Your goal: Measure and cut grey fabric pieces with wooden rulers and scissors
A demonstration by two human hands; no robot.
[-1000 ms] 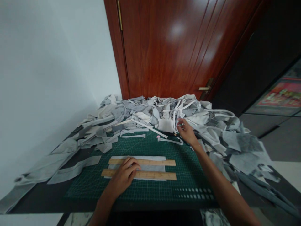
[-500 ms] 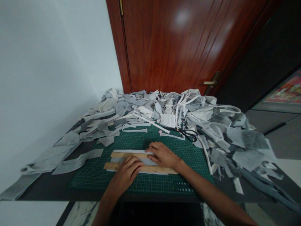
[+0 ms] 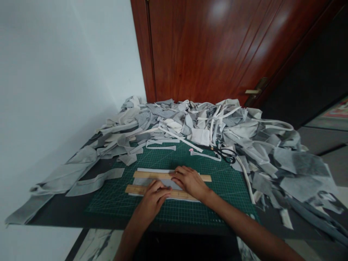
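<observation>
A strip of grey fabric (image 3: pixel 141 182) with white edges lies flat on the green cutting mat (image 3: pixel 108 199). Two wooden rulers rest lengthwise across it: a far ruler (image 3: pixel 152 175) and a near ruler (image 3: pixel 136 189). My left hand (image 3: pixel 153 197) lies over the near ruler, thumb and fingers pinched together; what is between the fingertips, if anything, is hidden. My right hand (image 3: pixel 191 183) reaches in from the right, its bent fingers closed at the far ruler and its palm over the right part of the fabric.
Heaped grey and white fabric scraps (image 3: pixel 176 121) line the back of the dark table (image 3: pixel 62 214) and run down both sides. Black-handled scissors (image 3: pixel 228 155) lie at the mat's back right. Thin pale strips (image 3: pixel 161 147) lie behind the rulers. A wooden door (image 3: pixel 201 54) stands behind.
The view has shifted slightly, so the scene sits further right. My left thumb and fingers have drawn into a pinch. My right fingers, spread across the far ruler before, have come together.
</observation>
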